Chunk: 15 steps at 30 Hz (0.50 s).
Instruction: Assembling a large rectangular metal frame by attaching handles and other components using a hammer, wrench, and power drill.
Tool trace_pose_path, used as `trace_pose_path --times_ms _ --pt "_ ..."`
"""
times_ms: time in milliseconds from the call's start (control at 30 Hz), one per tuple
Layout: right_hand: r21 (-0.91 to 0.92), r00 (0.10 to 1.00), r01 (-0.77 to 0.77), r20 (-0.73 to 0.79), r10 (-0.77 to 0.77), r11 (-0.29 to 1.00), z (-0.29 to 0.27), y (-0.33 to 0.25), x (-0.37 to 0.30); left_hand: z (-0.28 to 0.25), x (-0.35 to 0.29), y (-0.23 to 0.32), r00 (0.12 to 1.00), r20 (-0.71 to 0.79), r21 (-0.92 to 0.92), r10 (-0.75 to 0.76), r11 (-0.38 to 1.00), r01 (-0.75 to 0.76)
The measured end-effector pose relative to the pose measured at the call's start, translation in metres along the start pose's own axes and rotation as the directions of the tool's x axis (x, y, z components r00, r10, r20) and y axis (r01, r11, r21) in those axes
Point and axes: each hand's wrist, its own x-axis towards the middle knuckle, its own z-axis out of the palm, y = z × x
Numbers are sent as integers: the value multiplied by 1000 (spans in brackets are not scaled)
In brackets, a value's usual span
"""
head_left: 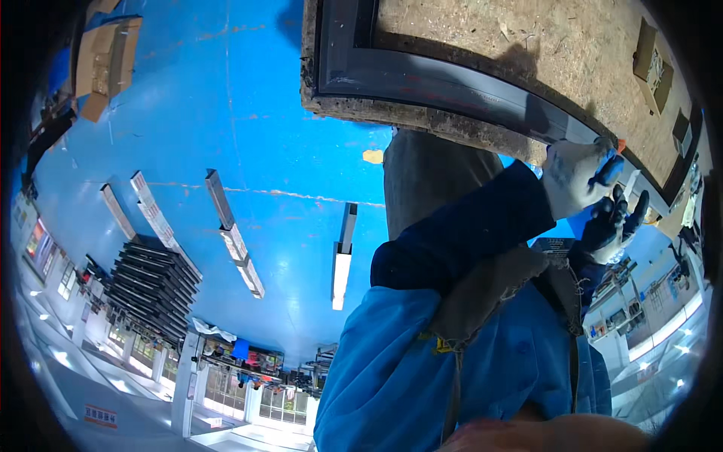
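Blue shirt [392, 354], bottom center. Left hand [578, 179], right side: fingers curled at dark grey frame [452, 81]; can't tell if gripping. Right hand [614, 226] just below: fingers spread, released. Frame's on bench [467, 30], upper right; left corner looks joined, remaining work unclear.

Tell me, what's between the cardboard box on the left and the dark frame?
In the head view, blue floor and the table's worn wooden edge lie between the cardboard box and dark frame.
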Motion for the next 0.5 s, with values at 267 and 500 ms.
trace_pose_path --times_ms 267,500 --pt "13 950 38 311 -41 999 8 23 -10 9 -7 0 981 -100 -17 -164 986 163" --pt "-259 936 341 186 -300 904 22 -17 21 28 -17 0 997 -12 268 -70 961 71"
